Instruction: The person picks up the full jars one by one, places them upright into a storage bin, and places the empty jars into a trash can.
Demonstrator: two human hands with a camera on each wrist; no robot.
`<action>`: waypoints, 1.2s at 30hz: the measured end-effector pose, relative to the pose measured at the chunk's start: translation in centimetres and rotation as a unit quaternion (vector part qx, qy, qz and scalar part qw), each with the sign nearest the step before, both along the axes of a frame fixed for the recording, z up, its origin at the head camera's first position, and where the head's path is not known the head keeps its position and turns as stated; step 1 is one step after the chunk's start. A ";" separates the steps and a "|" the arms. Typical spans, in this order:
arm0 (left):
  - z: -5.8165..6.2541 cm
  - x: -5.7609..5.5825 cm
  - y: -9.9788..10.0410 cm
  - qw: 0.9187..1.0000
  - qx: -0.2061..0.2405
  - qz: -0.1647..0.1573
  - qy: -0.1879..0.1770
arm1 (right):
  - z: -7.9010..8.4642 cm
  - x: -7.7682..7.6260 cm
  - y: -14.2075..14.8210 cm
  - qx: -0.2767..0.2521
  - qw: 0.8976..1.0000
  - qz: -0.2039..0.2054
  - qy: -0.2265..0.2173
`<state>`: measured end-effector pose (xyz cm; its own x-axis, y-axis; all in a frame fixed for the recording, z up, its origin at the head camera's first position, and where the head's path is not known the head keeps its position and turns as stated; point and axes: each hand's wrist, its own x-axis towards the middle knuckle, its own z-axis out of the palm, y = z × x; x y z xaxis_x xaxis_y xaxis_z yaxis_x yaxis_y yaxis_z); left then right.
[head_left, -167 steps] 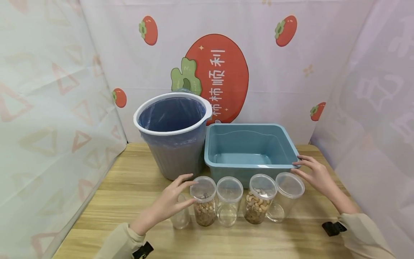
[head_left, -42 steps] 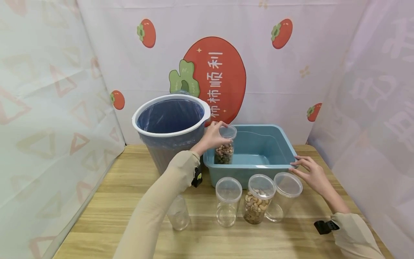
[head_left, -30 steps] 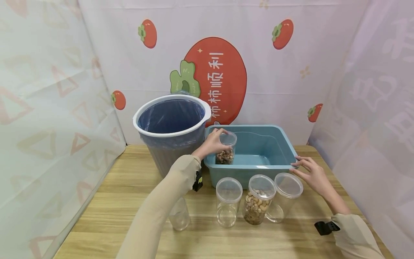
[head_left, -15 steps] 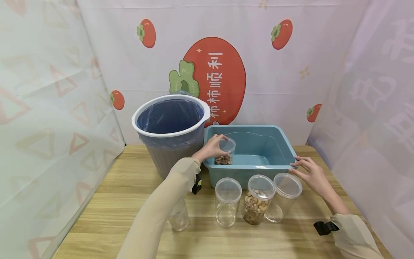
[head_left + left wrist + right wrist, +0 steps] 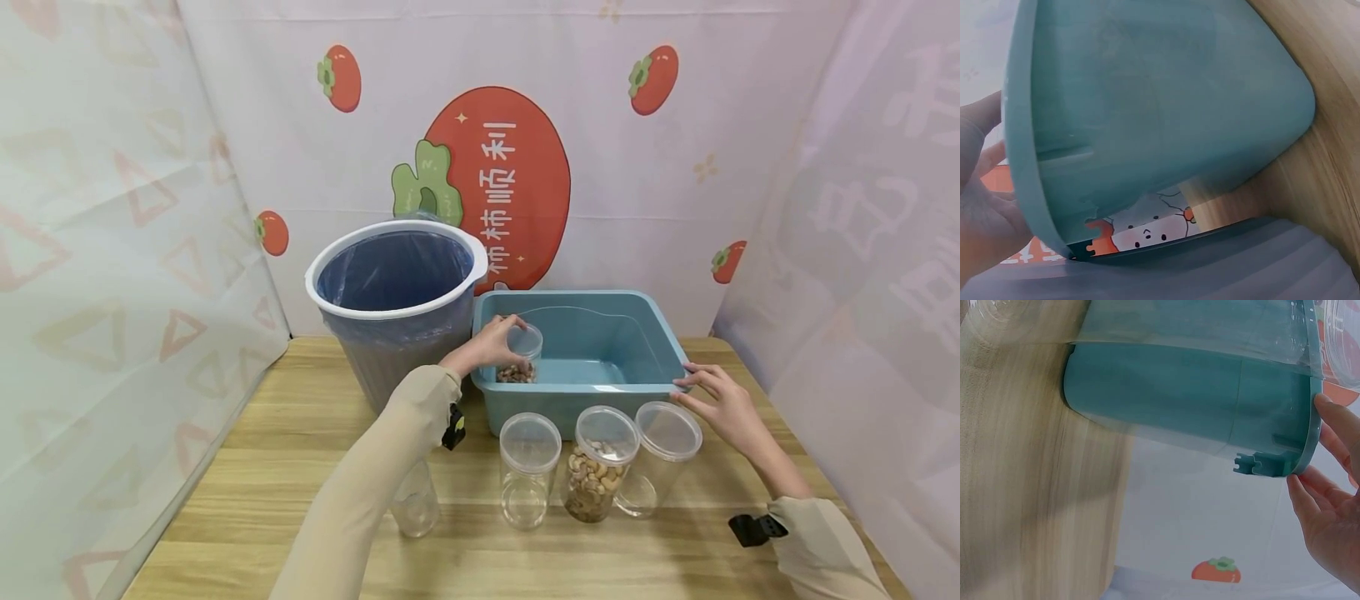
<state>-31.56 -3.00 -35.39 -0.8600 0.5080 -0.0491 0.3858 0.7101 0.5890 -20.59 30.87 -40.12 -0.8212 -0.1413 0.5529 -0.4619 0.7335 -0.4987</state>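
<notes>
My left hand (image 5: 492, 345) grips a clear lidded jar of nuts (image 5: 528, 342) inside the left end of a blue plastic tub (image 5: 600, 388). The tub's front wall hides the foot of the jar. In the left wrist view, the hand (image 5: 988, 212) reaches over the tub's rim (image 5: 1019, 144) and the jar is hidden. At the tub's front right corner, my right hand (image 5: 726, 407) pinches the rim with thumb and fingers. The right wrist view shows those fingertips (image 5: 1322, 403) right on the rim.
In front of the tub stand an empty lidded jar (image 5: 528, 467), a jar of cashews (image 5: 597, 471) and another empty jar (image 5: 667, 433). Another clear jar (image 5: 416, 504) is partly behind the left sleeve. A lined wastebasket (image 5: 408, 350) stands left of the tub.
Several seconds ago the jar of nuts stood on the table by my left hand. It is now in the tub, where the hand has lowered it. The right hand stays at the corner.
</notes>
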 end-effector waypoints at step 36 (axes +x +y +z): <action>3.8 6.3 3.0 0.977 0.006 -0.199 0.076 | -0.1 -0.1 0.0 -0.028 0.999 0.031 -0.003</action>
<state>-25.29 0.00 -31.58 -0.5917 0.8030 0.0715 0.7129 0.4798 0.5115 -20.68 30.88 -40.23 -0.8148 -0.1614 0.5567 -0.5029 0.6745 -0.5405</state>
